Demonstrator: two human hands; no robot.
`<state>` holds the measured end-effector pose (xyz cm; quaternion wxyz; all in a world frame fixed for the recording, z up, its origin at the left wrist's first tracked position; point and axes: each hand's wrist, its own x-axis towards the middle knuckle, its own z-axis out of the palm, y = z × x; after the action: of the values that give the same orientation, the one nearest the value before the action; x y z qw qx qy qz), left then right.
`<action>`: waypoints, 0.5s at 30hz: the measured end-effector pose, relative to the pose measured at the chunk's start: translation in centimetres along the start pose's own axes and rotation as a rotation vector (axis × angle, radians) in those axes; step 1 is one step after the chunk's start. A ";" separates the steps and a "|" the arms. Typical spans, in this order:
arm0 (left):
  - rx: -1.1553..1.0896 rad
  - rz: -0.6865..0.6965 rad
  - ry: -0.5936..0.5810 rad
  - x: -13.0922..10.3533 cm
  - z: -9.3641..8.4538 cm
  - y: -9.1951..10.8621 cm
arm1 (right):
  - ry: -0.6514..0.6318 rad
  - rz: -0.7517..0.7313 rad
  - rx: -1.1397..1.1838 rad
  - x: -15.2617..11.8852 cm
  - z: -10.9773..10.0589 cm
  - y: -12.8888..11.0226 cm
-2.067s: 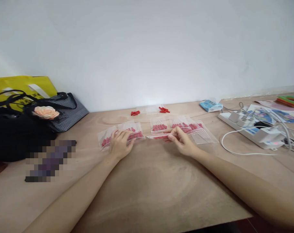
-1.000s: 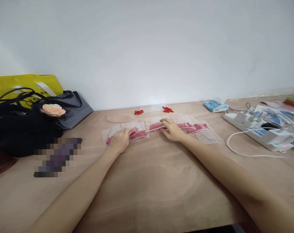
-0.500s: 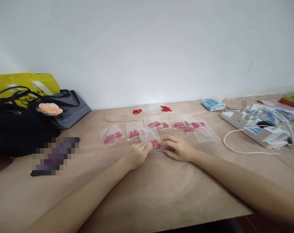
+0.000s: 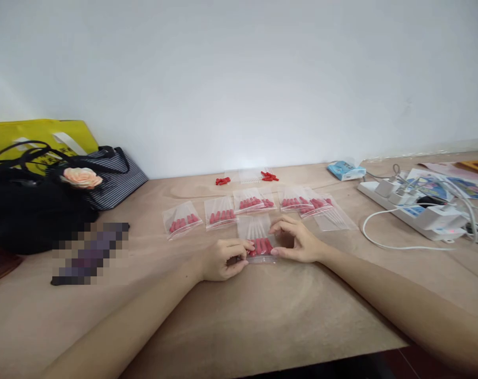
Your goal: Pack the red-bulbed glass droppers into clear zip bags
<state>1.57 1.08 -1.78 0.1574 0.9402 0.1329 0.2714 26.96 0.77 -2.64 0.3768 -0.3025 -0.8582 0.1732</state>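
1. The nearest clear bag [image 4: 255, 225] lies flat on the table [image 4: 239, 321], just below the centre of the frame. Red pieces [image 4: 264, 246] sit near its lower edge, with thin pale stems running upward from them.

2. The left hand [image 4: 222, 259] is half curled at the bag's lower left, its fingertips touching that side. Whether it pinches the plastic cannot be told.

3. The right hand [image 4: 300, 242] is loosely open at the right side, thumb low and fingers higher, with a gap between them; it clasps nothing clearly.

4. The bag looks light, its film thin, soft and probably a little slippery. The contents seem stiffer, so most of the weight likely sits at the lower, red end.

5. The best hold would be at both lower corners, beside the closure strip [image 4: 261, 259], thumb below and fingertips above. Taken by the upper film alone, the bag could fold or swing; a hard squeeze might bend the stems.

6. Similar bags lie in an arc beyond the hands, among them a far-left bag [image 4: 182, 219] and an overlapping group [image 4: 308, 202] right of centre.
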 end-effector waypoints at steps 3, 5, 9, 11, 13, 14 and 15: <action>-0.019 -0.008 -0.024 0.4 0.5 0.5 | -0.089 -0.073 -0.003 -0.1 -0.3 -0.1; 0.015 -0.064 -0.019 0.6 0.6 0.5 | -0.131 -0.086 -0.040 0.0 -0.2 0.1; 0.071 -0.172 0.004 0.6 0.4 -0.1 | -0.152 -0.058 -0.102 0.5 0.2 0.9; 0.073 -0.177 -0.001 0.4 0.1 -0.5 | -0.154 -0.046 -0.114 0.6 0.2 1.1; 0.095 -0.152 0.011 0.2 -0.3 -1.0 | -0.154 -0.048 -0.124 0.5 -0.1 1.2; 0.122 -0.130 0.030 0.0 -0.5 -1.2 | -0.150 -0.052 -0.139 0.4 -0.4 1.2; 0.161 -0.103 0.053 -0.1 -0.6 -1.4 | -0.142 -0.056 -0.164 0.2 -0.6 1.2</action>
<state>0.87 2.48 -1.87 0.0915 0.9342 0.2063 0.2764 27.79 1.86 -2.78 0.2935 -0.2950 -0.9023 0.1126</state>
